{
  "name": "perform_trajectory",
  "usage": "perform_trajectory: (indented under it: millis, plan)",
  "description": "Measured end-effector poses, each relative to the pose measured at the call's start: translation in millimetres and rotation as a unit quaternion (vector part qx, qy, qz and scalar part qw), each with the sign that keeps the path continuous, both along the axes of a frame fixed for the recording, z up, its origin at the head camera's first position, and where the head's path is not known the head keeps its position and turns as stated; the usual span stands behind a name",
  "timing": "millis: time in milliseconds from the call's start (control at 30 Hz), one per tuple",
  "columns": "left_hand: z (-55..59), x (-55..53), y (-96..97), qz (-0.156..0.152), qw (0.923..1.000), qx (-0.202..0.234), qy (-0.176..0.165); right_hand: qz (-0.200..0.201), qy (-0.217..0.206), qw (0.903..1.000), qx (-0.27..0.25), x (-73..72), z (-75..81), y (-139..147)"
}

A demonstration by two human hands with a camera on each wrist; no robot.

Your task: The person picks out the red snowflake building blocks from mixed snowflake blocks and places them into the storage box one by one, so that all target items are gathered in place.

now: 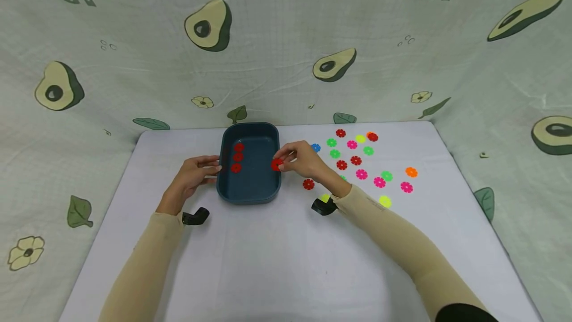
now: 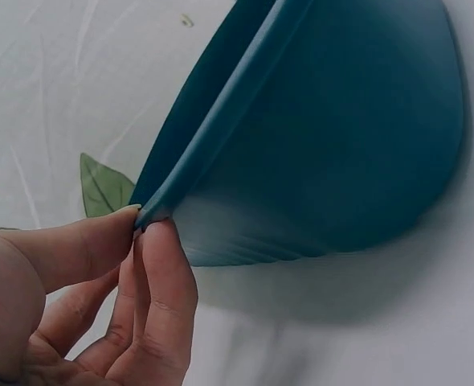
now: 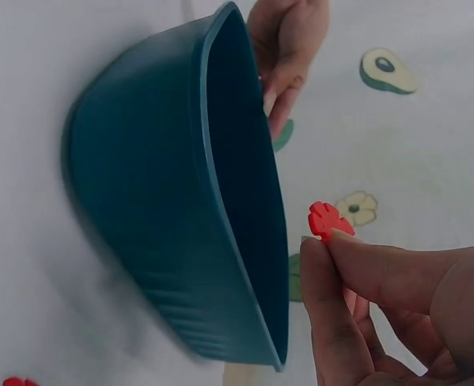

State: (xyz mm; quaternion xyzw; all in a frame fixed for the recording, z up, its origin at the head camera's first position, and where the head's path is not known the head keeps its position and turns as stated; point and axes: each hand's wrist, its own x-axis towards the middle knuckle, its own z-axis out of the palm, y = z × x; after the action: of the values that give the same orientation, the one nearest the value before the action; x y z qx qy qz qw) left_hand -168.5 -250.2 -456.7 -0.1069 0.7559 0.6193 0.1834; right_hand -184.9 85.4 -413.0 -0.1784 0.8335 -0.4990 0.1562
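Observation:
A dark teal rectangular tub (image 1: 256, 195) stands on the white table, with several red notched discs (image 1: 236, 168) lying inside along its left side. My left hand (image 1: 193, 180) pinches the tub's left rim between thumb and fingers, plain in the left wrist view, where the outer wall (image 2: 325, 145) fills the frame. At the tub's right edge, my right hand (image 1: 301, 159) holds a red notched disc (image 1: 276, 164) between thumb and index fingertip. In the right wrist view this disc (image 3: 328, 220) shows beside the tub's rim, above the fingertips.
Right of the tub, loose discs lie scattered: red (image 1: 308, 184), green (image 1: 387, 176), pink (image 1: 406, 187), orange (image 1: 411, 172), yellow (image 1: 385, 201) and blue (image 1: 315, 147). My right forearm passes over some of them. An avocado-print cloth (image 1: 268, 83) hangs behind the table.

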Motion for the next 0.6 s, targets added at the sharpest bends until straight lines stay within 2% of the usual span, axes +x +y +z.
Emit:
perform_trajectory:
  millis: [233,600]
  plan:
    - [1.6,-0.3,-0.4,0.004,0.9999,0.001,-0.012,0.023,-0.019,0.9995,-0.012,-7.7,-0.1,-21.7]
    - [3.7,0.7,1.5,0.005,0.9999,0.007,-0.01,0.051,-0.022,0.9985,0.005,-23.1,0.3,-53.6]
